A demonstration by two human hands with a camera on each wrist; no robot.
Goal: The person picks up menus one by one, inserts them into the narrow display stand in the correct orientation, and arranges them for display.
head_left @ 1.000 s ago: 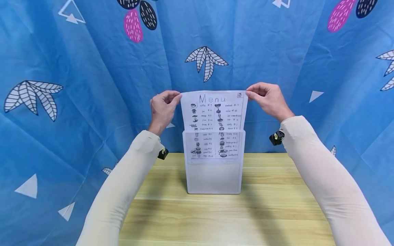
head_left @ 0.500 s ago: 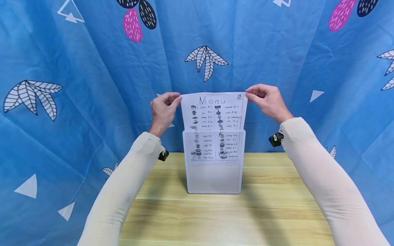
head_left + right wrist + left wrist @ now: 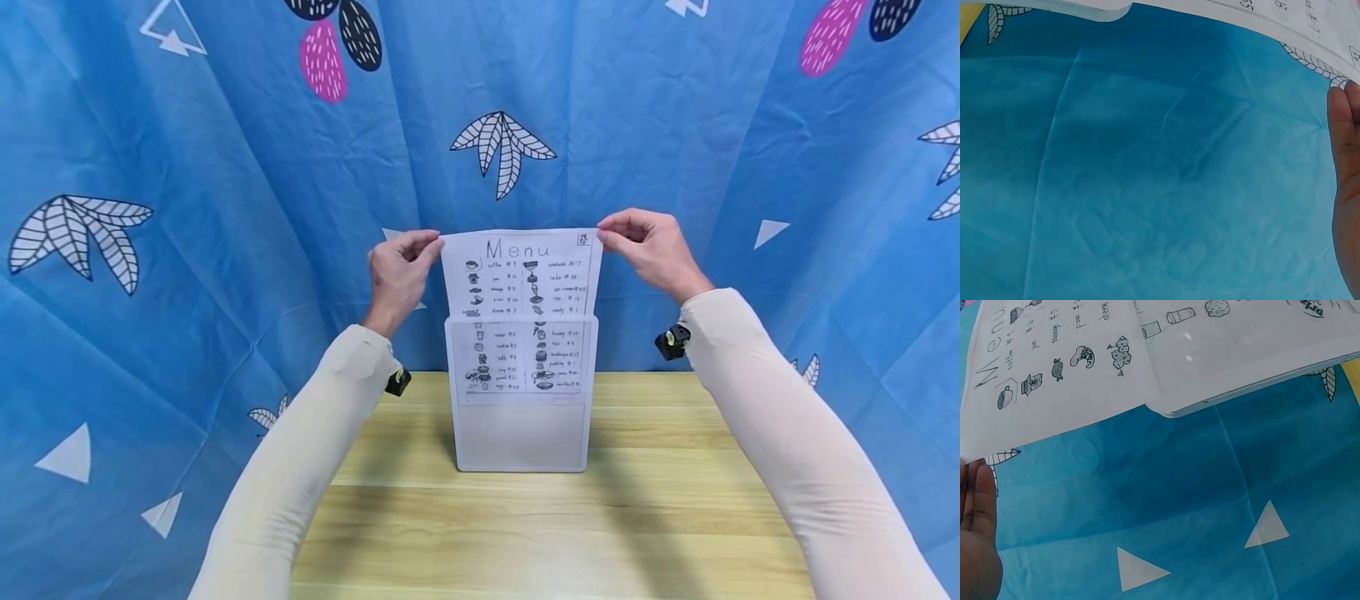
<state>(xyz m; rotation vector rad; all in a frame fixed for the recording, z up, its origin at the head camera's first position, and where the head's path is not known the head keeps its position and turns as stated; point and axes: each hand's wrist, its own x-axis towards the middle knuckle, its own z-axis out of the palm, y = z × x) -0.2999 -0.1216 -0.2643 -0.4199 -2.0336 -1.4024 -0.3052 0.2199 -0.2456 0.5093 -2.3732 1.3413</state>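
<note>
A white paper menu, with handwritten items and small drawings, stands upright with its lower half inside a clear sign holder. The bottom edge of the sheet shows through the holder's front, around mid-height. My left hand pinches the menu's top left corner between thumb and fingers. At the top right corner my right hand pinches the paper the same way. In the left wrist view the menu passes behind the holder's rounded top corner. The right wrist view catches the holder's other corner and part of my hand.
The holder stands upright on a light wood-grain table. Close behind the table hangs a blue curtain with leaf and triangle prints, which also runs along both sides. Small black cameras are strapped at both wrists.
Both hands have moved down slightly, and the menu has slid a little deeper into the holder. The holder has stayed in place.
</note>
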